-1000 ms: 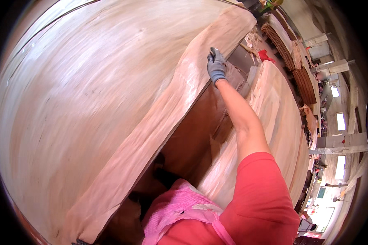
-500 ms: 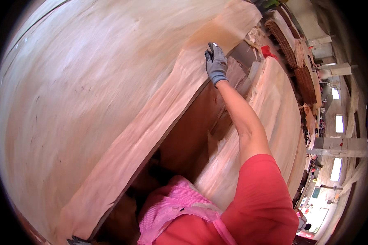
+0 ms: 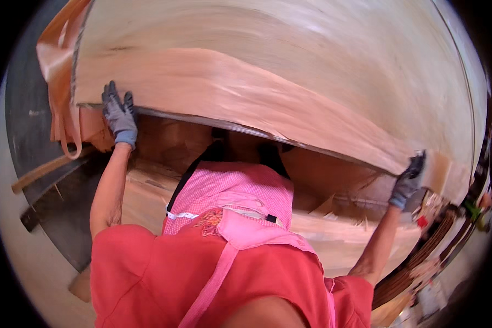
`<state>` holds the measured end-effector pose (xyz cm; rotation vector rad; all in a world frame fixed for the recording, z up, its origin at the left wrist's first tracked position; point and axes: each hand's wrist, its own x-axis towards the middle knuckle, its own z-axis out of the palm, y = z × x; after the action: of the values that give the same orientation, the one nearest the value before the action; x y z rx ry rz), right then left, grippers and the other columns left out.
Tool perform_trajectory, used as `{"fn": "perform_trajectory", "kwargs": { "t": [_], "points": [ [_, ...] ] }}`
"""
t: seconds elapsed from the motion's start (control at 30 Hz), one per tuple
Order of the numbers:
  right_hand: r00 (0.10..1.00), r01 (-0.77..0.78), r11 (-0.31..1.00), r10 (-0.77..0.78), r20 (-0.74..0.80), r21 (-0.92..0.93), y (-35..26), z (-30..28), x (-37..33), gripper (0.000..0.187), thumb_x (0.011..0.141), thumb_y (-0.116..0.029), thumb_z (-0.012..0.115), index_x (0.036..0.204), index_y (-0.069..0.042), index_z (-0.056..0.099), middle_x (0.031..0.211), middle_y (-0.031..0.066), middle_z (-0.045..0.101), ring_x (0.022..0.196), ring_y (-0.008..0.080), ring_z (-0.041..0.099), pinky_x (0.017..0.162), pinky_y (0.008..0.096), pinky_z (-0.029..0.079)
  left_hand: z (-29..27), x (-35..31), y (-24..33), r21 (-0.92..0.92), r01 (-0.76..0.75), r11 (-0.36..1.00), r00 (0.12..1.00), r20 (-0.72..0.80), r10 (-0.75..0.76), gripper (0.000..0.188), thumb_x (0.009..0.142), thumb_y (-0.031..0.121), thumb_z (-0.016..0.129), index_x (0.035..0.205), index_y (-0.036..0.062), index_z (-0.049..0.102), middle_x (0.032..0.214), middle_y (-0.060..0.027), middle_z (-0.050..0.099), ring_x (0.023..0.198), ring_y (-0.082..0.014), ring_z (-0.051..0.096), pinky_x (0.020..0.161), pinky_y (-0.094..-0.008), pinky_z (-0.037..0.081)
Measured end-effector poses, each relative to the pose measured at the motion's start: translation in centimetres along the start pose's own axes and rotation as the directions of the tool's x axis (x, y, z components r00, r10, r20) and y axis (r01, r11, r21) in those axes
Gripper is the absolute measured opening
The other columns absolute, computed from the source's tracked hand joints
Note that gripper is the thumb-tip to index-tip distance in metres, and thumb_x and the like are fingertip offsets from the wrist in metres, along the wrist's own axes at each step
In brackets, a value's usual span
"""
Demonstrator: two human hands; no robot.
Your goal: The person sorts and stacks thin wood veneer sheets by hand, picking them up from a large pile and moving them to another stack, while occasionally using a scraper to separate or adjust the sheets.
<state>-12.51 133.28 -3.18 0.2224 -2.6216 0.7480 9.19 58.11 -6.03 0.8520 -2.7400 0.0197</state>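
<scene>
A wide, thin wood veneer sheet (image 3: 290,71) fills the upper part of the view, with a darker pink-brown band along its near edge. My left hand (image 3: 119,113), in a grey glove, grips that near edge at the left. At the right end of the same edge my right hand (image 3: 409,180), also in a grey glove, is closed on the sheet. The sheet is held up in front of me with both arms spread wide. My red top and pink apron (image 3: 232,199) show below it.
Under the sheet lies a stack of pale veneer (image 3: 333,235) with brown boards behind it. A dark floor (image 3: 30,109) and a loose wooden strip (image 3: 44,170) lie to the left. Curved stacks of veneer (image 3: 421,262) stand at the lower right.
The view has swung round to face the sheet squarely. My left hand has come into sight on the near edge, and both hands now hold the sheet spread wide.
</scene>
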Motion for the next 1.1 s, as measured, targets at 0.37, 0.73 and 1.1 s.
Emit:
{"fn": "perform_trajectory", "kwargs": {
  "t": [0.37,0.73,1.1],
  "points": [
    [0.691,0.212,0.903,-0.41,0.595,0.374,-33.5,13.1,-4.2,0.035,0.098,-0.016,0.057,0.129,0.001,0.058,0.089,0.0136,0.068,0.075,0.0167,0.063,0.071,0.0295,0.05,0.6,1.2,-4.7,0.108,0.06,0.992,0.995,0.072,-0.068,0.076,0.095,0.056,0.047,0.157,0.0204,0.021,0.164,-0.0087,0.016,0.15,-0.0322,0.016,0.115,-0.0627,0.013],
    [0.576,0.095,0.961,-0.267,0.772,0.261,-38.7,18.0,-3.3,0.027,0.09,-0.009,0.066,0.117,-0.007,0.065,0.089,0.0211,0.067,0.079,0.03,0.069,0.07,0.0366,0.052,0.6,0.8,-6.7,0.008,0.028,1.0,0.996,0.086,-0.029,0.075,0.093,0.053,0.051,0.156,0.0204,0.025,0.162,-0.0128,0.021,0.147,-0.0352,0.022,0.115,-0.063,0.012],
    [0.595,-0.076,0.972,-0.135,0.792,0.222,-37.7,15.7,-2.9,0.028,0.092,-0.001,0.06,0.12,-0.001,0.063,0.103,0.0165,0.07,0.091,0.0222,0.07,0.08,0.0334,0.054,-0.7,1.2,-6.6,0.026,-0.037,0.999,0.974,0.225,0.03,0.077,0.092,0.054,0.051,0.157,0.0241,0.022,0.163,-0.0091,0.018,0.149,-0.0342,0.018,0.113,-0.0675,0.009]
  ]
}}
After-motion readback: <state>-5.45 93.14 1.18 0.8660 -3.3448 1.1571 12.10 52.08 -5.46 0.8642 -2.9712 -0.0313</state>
